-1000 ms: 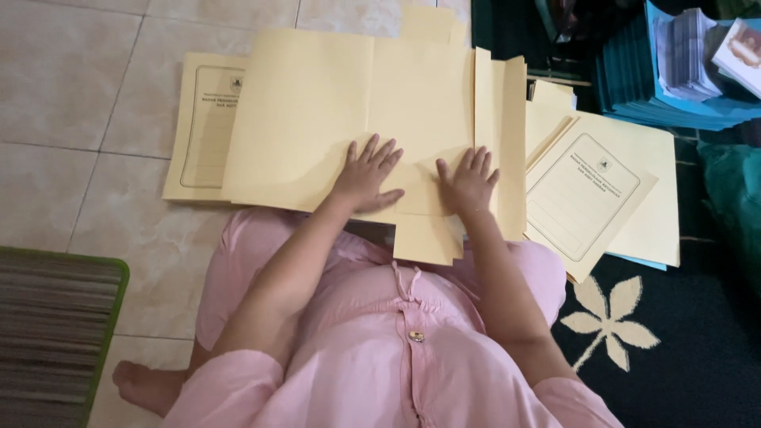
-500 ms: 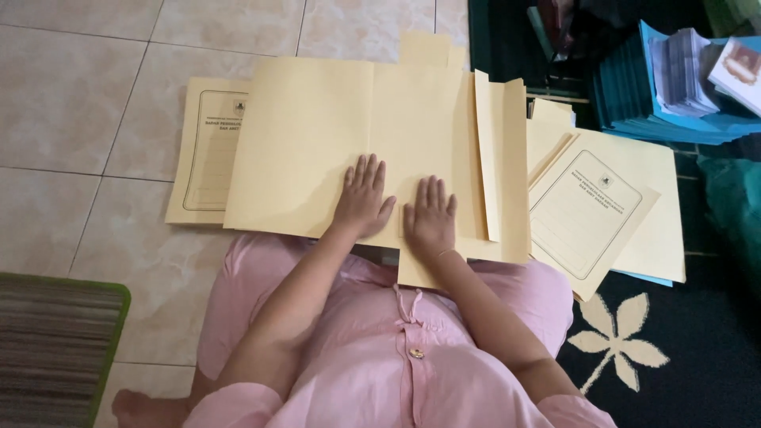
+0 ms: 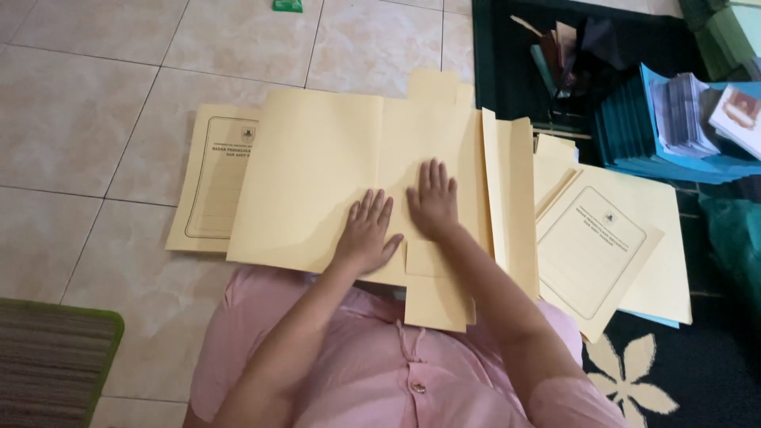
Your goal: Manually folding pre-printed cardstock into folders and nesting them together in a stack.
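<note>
**One folder under the palms, flaps only partly turned in**

While both hands lie flat and spread on the open manila folder, nothing is gripped: the left hand presses with fingers fanned near the folder's middle crease, and the right hand rests just beside it, palm down, fingers together and pointing away from the body. The folder lies on the tiled floor and partly over the person's lap, directly under both palms.

Judging from how it lies, the work is mid-way. The large sheet is spread open and held smooth. A narrow side flap just to the right of the right hand already stands folded up along its crease. A short tab beyond the fingertips still sticks out flat, and another tab on the near side, by the right wrist, also hangs loose over the pink shirt. So the creasing of those tabs looks to be left.

Left of the left hand, a printed folder lies partly beneath the open one. Right of the right hand lies a stack of printed folders, overlapping each other on the dark rug. Whether those are finished I cannot tell. Further right sits a pile of teal booklets.
</note>
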